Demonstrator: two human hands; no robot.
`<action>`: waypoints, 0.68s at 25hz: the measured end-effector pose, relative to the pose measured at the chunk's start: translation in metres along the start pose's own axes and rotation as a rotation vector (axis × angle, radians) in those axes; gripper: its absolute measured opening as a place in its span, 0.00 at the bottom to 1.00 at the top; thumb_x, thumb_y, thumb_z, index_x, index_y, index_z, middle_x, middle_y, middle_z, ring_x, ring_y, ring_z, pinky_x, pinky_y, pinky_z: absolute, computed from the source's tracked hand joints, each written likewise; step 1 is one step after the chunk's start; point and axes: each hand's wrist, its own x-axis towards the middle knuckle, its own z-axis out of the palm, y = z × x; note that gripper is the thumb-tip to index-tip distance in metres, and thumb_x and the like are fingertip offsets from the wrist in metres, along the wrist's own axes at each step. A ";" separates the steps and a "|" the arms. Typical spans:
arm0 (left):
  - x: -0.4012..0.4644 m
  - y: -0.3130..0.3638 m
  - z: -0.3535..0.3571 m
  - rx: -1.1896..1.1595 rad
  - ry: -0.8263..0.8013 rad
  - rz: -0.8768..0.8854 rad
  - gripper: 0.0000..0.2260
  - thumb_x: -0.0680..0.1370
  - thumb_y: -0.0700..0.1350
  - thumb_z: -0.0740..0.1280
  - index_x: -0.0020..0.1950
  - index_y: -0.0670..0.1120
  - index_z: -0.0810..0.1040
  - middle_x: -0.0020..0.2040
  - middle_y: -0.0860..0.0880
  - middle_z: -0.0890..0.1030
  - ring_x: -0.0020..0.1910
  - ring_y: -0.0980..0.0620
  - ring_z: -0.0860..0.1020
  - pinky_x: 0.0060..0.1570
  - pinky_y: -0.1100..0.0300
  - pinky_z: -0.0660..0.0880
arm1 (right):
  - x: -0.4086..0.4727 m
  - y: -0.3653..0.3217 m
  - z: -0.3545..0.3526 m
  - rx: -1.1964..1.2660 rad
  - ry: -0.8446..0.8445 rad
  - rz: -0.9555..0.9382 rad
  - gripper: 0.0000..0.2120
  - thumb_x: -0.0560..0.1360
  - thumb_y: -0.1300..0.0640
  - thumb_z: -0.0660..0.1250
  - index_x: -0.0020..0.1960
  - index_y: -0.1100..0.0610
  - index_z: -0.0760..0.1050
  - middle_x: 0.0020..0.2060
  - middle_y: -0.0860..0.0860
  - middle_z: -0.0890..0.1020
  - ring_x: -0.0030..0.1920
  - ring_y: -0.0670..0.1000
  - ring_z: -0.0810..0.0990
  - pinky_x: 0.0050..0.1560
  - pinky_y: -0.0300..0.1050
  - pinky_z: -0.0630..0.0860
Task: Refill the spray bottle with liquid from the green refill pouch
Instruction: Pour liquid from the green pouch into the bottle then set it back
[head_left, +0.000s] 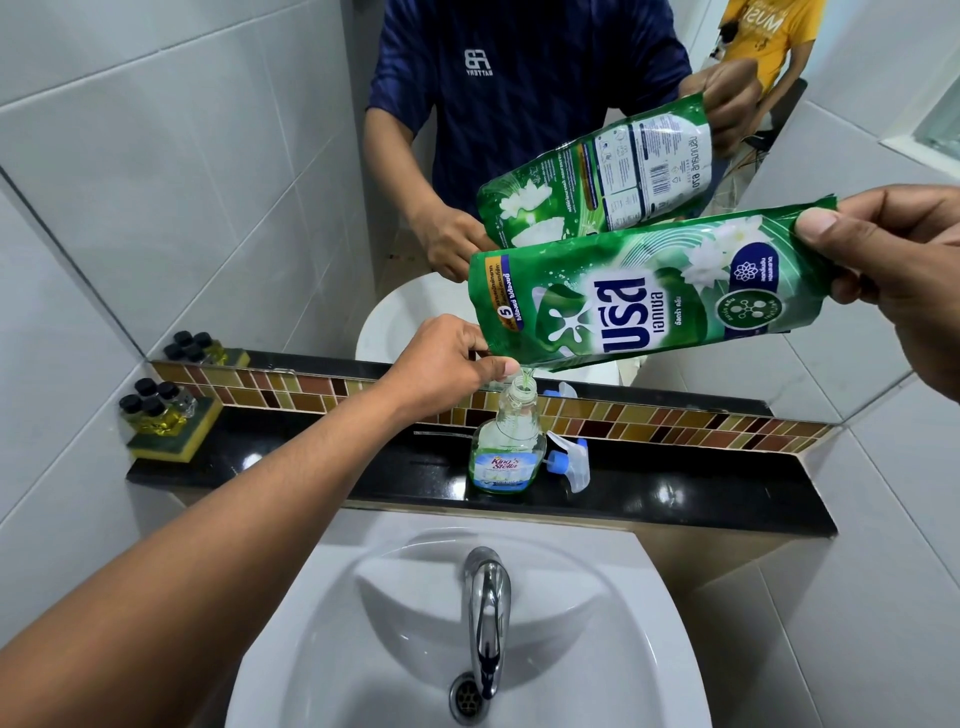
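Note:
A clear spray bottle (506, 452) with a blue and white label stands uncapped on the black ledge (675, 483) behind the sink. Above it the green refill pouch (639, 301) is tipped down to the left, and a thin green stream runs from its lower corner into the bottle's neck. My left hand (447, 358) pinches that pouring corner just above the neck. My right hand (893, 270) grips the pouch's raised far end. The bottle's white and blue trigger head (569, 460) lies on the ledge right of the bottle.
A white sink (597, 639) with a chrome tap (485, 608) sits below the ledge. Small black-capped bottles on a yellow sponge (161, 415) stand at the ledge's left end. A mirror (519, 130) behind reflects me, the pouch and another person in yellow.

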 end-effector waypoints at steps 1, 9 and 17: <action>0.000 0.000 0.000 -0.002 0.001 -0.002 0.08 0.77 0.44 0.77 0.55 0.44 0.89 0.48 0.55 0.88 0.45 0.62 0.84 0.48 0.69 0.79 | 0.000 0.000 0.000 -0.002 -0.002 -0.002 0.22 0.65 0.26 0.76 0.42 0.45 0.85 0.34 0.49 0.82 0.33 0.50 0.74 0.37 0.43 0.72; 0.001 -0.001 0.001 -0.004 -0.007 -0.023 0.08 0.76 0.44 0.77 0.54 0.43 0.89 0.43 0.58 0.86 0.36 0.73 0.80 0.39 0.78 0.74 | 0.000 -0.004 0.001 -0.009 0.010 0.004 0.20 0.64 0.26 0.75 0.41 0.42 0.85 0.31 0.43 0.82 0.33 0.49 0.74 0.39 0.44 0.72; 0.001 0.000 0.001 -0.034 -0.006 -0.028 0.08 0.77 0.43 0.77 0.55 0.43 0.89 0.46 0.55 0.87 0.38 0.72 0.81 0.41 0.76 0.75 | 0.003 -0.007 0.001 -0.006 0.006 -0.001 0.21 0.64 0.26 0.76 0.41 0.42 0.85 0.31 0.43 0.82 0.32 0.49 0.74 0.39 0.45 0.72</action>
